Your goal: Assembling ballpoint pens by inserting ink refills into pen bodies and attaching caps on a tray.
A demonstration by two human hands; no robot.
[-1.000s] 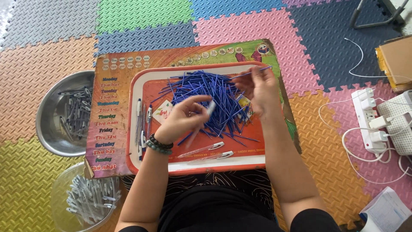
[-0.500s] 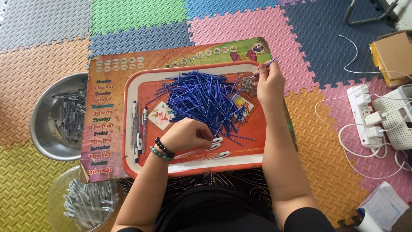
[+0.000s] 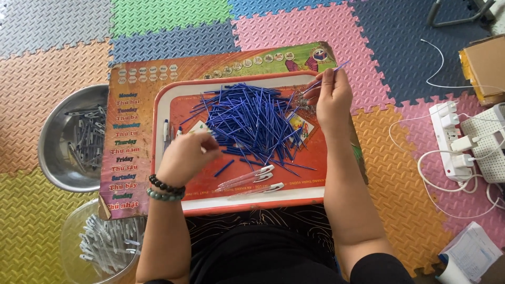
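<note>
Blue is the colour of this moment: a loose heap of blue refills sprawls across the middle of the red tray, the sticks pointing every way, though many run on a slant from upper left to lower right.

From the head camera, the right hand is up at the tray's far right corner, fingers pinched shut on one thin blue refill. That stick slants up and to the right, its tip clear of the tray's rim and over the printed board beneath. Just left of this hand sits a small cluster of tiny metal springs, close to the fingertips; whether they touch I cannot tell.

The left hand hovers low over the near left part of the tray, curled, knuckles to the camera. It seems closed on something small, but the back of the hand hides it, so what it holds I cannot tell. The heap lies just to its right, and the nearest stray refill lies just beside it, pointing toward the heap. This hand is the nearer one to the pile's near edge.

Near the tray's front edge lie a few clear pen barrels, side by side. Off to the left, a steel bowl and a clear bowl hold more pen parts.
</note>
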